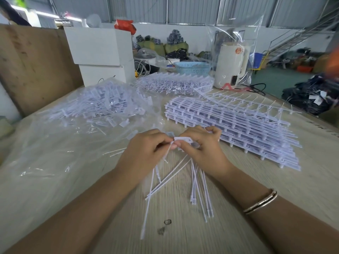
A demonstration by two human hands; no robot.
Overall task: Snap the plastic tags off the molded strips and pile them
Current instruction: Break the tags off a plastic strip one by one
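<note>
**Pinching a white tag between both hands**

Gripping from both sides, the left hand (146, 149) and the right hand (201, 145) meet above the pale wood-grain table (183, 226). Between them sits a small flat white plastic tag (182, 139) with a hole near one end; the right hand's thumb and curled fingers pinch it, while the left hand's thumb and forefinger pinch the thin white tail at its left edge. A bunch of long thin white plastic tails (197, 189) hangs down from the hands and fans out over the table. Just right of the hands lies a layered stack of white molded strips (238, 125). To the left, a heap of loose white tags (102, 105) rests on a crumpled clear plastic sheet (45, 153). A metal bangle (260, 201) circles the right wrist.
</note>
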